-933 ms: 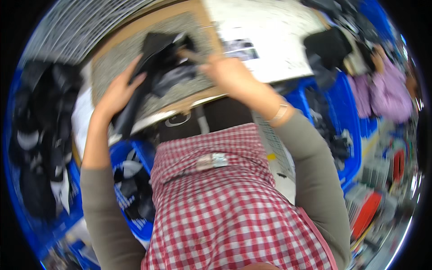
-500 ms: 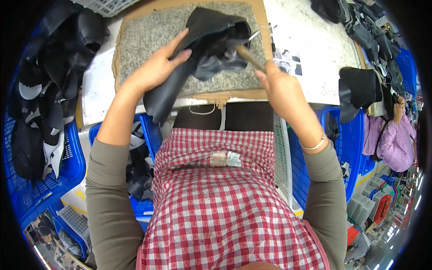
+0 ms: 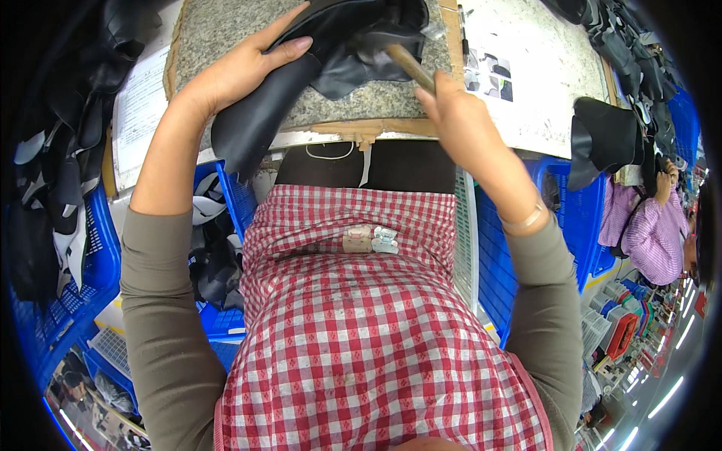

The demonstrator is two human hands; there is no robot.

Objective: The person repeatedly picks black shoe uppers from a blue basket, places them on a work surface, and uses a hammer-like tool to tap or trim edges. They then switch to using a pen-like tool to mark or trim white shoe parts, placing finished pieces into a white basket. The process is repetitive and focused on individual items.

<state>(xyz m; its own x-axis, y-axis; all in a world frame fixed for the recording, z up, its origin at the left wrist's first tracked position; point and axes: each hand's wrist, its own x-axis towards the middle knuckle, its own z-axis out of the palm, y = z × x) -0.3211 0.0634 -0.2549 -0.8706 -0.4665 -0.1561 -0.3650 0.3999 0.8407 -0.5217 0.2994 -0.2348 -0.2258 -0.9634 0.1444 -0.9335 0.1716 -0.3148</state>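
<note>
A black leather shoe upper piece (image 3: 259, 113) lies over the grey speckled board on the bench, its long flap hanging past the near edge. My left hand (image 3: 237, 71) holds it along its left side, thumb on top and a finger stretched along the leather. In my right hand (image 3: 462, 113) is a hammer (image 3: 412, 69), gripped by its wooden handle. The hammer's head is blurred and hard to make out against the folded dark leather at the piece's right part. The far end of the piece runs out of view.
The speckled board (image 3: 203, 52) has a brown border. To its right lie a pen (image 3: 465, 34) and a printed sheet (image 3: 489, 75). Dark cut pieces (image 3: 605, 139) overhang the bench's right end. Blue crates (image 3: 98, 255) with more pieces flank me; a co-worker in pink (image 3: 654, 233) is at far right.
The view has shifted, so bench, leather and hands sit higher in the picture. The hammer stays in my right hand over the leather; my left hand keeps its hold.
</note>
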